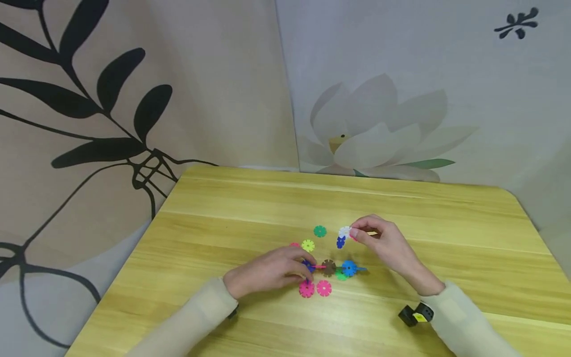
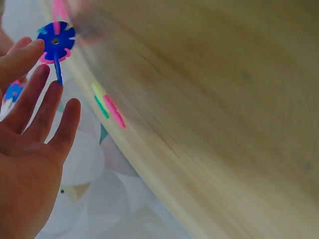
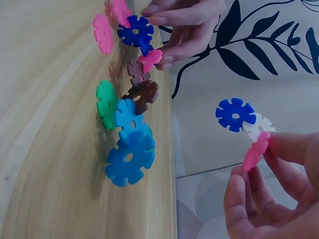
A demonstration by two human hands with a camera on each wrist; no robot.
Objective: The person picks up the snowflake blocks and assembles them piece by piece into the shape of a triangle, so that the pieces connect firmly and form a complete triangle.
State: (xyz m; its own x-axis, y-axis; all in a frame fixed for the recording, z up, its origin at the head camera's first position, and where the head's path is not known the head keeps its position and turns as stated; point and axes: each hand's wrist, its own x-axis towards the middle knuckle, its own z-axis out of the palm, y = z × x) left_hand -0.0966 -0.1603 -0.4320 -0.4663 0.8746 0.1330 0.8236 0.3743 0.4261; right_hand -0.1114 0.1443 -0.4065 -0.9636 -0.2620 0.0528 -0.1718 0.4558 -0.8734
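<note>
Discs in pink (image 1: 306,289), two of them, lie side by side nearest me on the desk (image 1: 250,208).

Just beyond: linked chain (image 1: 328,268), running left to right. Judged from my distant seat: light, stiff plastic, a bit slick, sturdy enough, though the joints may twist or pop apart if levered. Best hold is the rim, thumb against finger, slots left free. Looks: flat, toothed rounds with a small centre hole; brown discs (image 3: 144,94) mid-chain, light blue discs (image 3: 129,157) at the right end, glossy. Green disc (image 3: 105,104) close beside; whether linked, I can't tell.

Left hand (image 1: 278,267) at the chain's left end: grip pinches the dark blue disc (image 3: 135,31) by its edge, remaining fingers spread.

Farther out, a yellow disc (image 1: 308,245) on the desk. Right hand (image 1: 383,243) is raised, grip closed on a pink disc (image 3: 256,152), thumb to fingertips. Joined to that, a white disc (image 3: 263,123), then a second blue disc (image 3: 236,115). Trio should weigh next to nothing; I'd expect it to swing if pinched loosely.

Loose green round (image 1: 319,231) left of the trio. Farthest: wall with pale printed flower (image 1: 379,129).
</note>
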